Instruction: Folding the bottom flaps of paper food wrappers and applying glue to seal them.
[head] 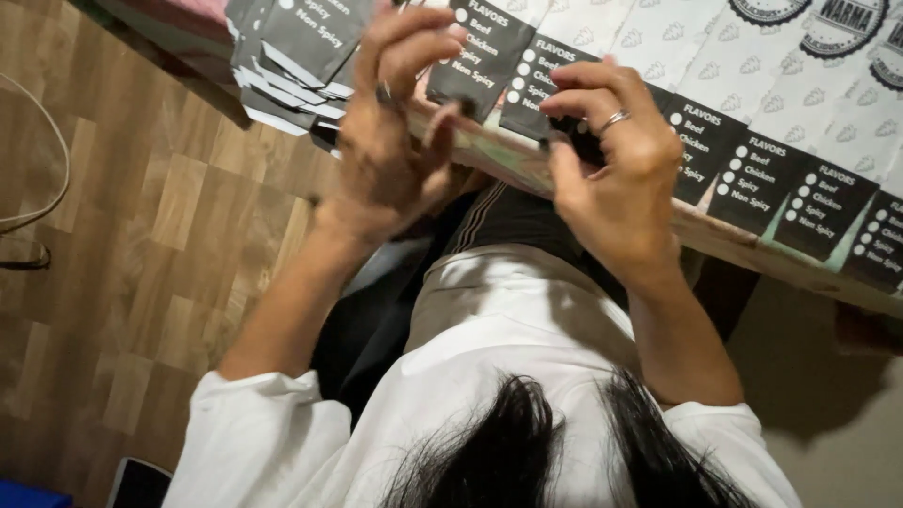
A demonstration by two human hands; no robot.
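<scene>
Both hands work at the near edge of a table [734,246], where a row of flat paper sleeves [752,160] lies overlapped like shingles, each white with a dark panel at its near end. Her left hand [390,132] is raised and curled, fingers bent over the dark end of one sleeve [480,52], thumb underneath; it seems to pinch that piece, though the contact is partly hidden. Her right hand [611,165], wearing a ring [613,119], is bent at the wrist with fingers hooked down onto the next sleeve's dark panel [541,85], pressing or gripping its edge.

Judging from this, the step in hand is handling one sleeve out of the row, folding or separating it; the next move would call for a clean pinch on a single layer, since the neighbours overlap closely.

Both forearms rise steeply from white cuffs, elbows low. Left of the hands sits a fanned stack of finished sleeves [287,66] at the table's corner. Wood-pattern floor [141,235] spreads to the left.
</scene>
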